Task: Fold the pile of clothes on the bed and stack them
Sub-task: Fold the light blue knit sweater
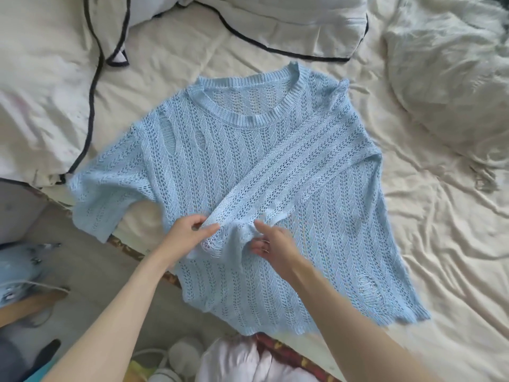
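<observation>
Mid-fold: the right sleeve (297,166) lay across the blue sweater (248,166), both hands pinching its cuff, left hand (190,232), right hand (271,244). Other sleeve probably next.

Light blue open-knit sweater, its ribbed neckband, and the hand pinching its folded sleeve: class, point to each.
light blue open-knit sweater (316,230), head view, on the body panel.
ribbed neckband (249,119), head view, front edge.
left hand (190,232), head view, back of hand.

Soft even daylight, faint shadows, blurred wide-angle edges.
</observation>
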